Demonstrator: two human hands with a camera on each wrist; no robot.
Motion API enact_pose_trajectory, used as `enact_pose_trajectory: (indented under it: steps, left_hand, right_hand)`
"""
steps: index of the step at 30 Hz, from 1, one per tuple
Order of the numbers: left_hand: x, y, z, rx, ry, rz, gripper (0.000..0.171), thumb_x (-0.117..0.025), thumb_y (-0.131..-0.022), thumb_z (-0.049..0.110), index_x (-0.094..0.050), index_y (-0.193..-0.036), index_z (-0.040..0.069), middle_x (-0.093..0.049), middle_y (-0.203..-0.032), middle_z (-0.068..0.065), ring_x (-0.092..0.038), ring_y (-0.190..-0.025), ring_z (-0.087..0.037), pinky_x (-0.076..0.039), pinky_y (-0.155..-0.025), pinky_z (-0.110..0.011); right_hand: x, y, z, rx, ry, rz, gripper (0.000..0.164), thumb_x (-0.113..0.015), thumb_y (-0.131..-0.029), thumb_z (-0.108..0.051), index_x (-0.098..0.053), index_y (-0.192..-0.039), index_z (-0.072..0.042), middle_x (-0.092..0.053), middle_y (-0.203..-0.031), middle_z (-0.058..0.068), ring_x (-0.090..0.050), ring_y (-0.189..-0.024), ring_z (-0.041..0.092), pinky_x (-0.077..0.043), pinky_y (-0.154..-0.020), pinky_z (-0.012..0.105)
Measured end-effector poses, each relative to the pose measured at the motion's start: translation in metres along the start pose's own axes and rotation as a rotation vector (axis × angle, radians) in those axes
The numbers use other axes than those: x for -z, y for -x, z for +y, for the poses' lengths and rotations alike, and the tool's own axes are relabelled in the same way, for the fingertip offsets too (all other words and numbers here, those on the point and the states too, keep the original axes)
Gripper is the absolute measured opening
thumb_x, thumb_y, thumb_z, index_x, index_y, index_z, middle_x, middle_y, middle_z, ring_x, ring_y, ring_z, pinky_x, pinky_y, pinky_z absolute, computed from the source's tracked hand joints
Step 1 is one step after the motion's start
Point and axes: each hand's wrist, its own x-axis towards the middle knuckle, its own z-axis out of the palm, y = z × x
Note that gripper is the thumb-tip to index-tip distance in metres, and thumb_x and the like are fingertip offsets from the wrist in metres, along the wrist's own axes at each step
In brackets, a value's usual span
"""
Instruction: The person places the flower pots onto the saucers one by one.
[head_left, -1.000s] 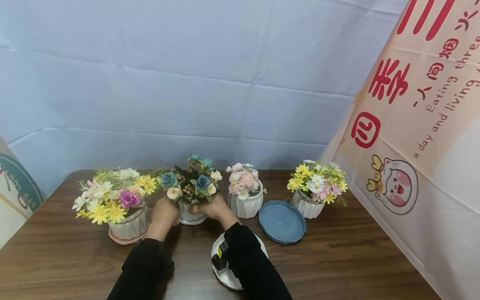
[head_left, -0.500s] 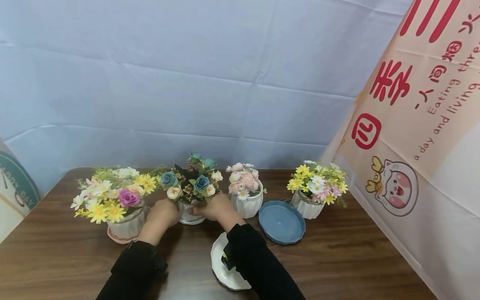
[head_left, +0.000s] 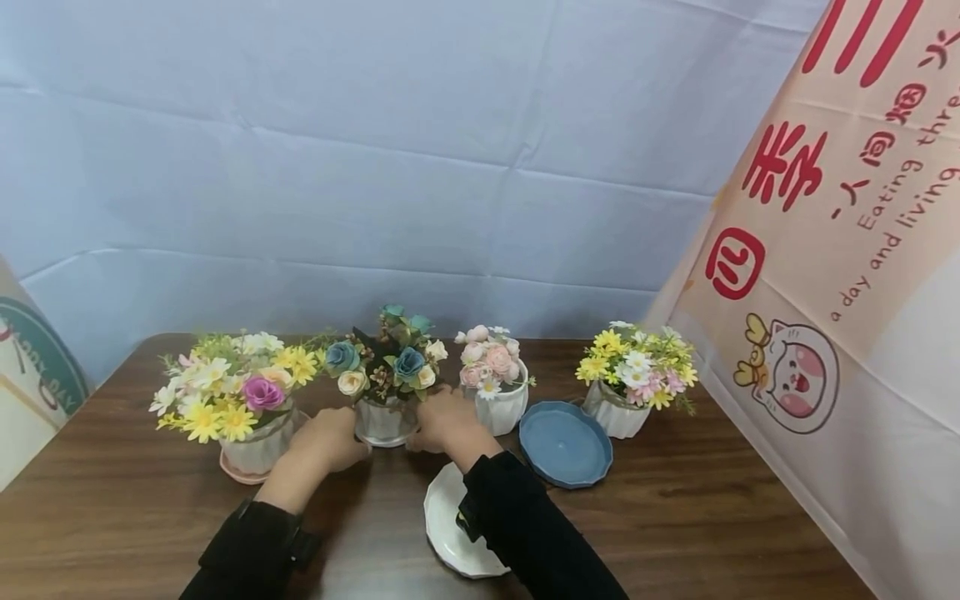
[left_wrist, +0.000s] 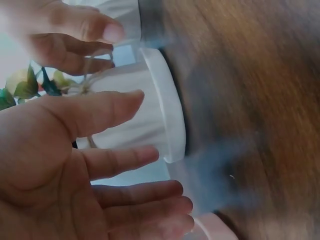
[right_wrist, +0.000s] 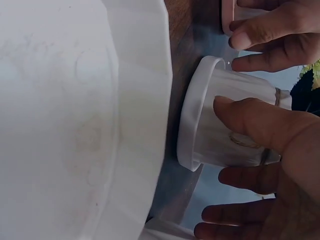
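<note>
A white ribbed flowerpot (head_left: 382,422) with blue and cream roses (head_left: 408,363) stands upright on a white saucer (left_wrist: 170,110), twine tied round it. To its left is my left hand (head_left: 327,440), with thumb and fingers extended in the left wrist view. On the pot's other side my right hand (head_left: 450,425) holds its fingers spread, the thumb in front of the pot in the right wrist view. Neither hand grips the pot; whether a fingertip touches it I cannot tell. A larger white saucer (head_left: 448,525) lies partly hidden under my right forearm.
Left of the hands a pot of mixed flowers (head_left: 251,454) stands on a pink saucer (head_left: 238,475). To the right are a pot of pink flowers (head_left: 501,410), a blue saucer (head_left: 566,446) and a pot of yellow and white flowers (head_left: 617,414). A pale cloth backdrop (head_left: 337,167) hangs behind.
Both hands have loosened and drawn apart from the sides of the blue-rose flowerpot, showing more of its front. The pot stays nearly in place. The forearms have spread outward.
</note>
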Motion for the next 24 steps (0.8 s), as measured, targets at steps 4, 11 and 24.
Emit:
enact_pose_trajectory:
  steps: [4, 11, 24]
  left_hand:
    - [0.001, 0.002, 0.003, 0.005, -0.004, -0.013, 0.023, -0.069, -0.075, 0.021, -0.059, -0.083, 0.003, -0.061, -0.085, -0.014, -0.057, -0.07, -0.026, -0.047, -0.06, -0.045]
    - [-0.001, 0.008, 0.012, 0.009, -0.027, -0.034, 0.035, -0.071, -0.077, 0.024, -0.062, -0.098, -0.003, -0.062, -0.095, -0.02, -0.06, -0.083, -0.037, -0.049, -0.067, -0.05]
    - [-0.009, 0.025, 0.044, -0.037, -0.027, -0.063, 0.025, -0.073, -0.079, 0.027, -0.061, -0.083, 0.005, -0.057, -0.077, -0.009, -0.056, -0.067, -0.025, -0.046, -0.055, -0.043]
  right_hand:
    - [-0.002, 0.0, 0.002, 0.014, 0.016, -0.001, 0.033, -0.066, -0.079, -0.048, -0.069, -0.096, -0.019, -0.053, -0.124, 0.013, -0.046, -0.114, 0.033, -0.041, -0.087, 0.048]
    - [-0.006, 0.006, 0.006, 0.054, -0.056, 0.028, 0.038, -0.069, -0.079, -0.045, -0.067, -0.1, -0.014, -0.053, -0.122, 0.015, -0.046, -0.115, 0.032, -0.04, -0.092, 0.045]
    - [-0.011, 0.031, 0.016, 0.101, -0.093, 0.052, 0.073, -0.073, -0.076, -0.045, -0.047, -0.13, -0.002, -0.052, -0.119, 0.018, -0.05, -0.11, 0.03, -0.045, -0.084, 0.042]
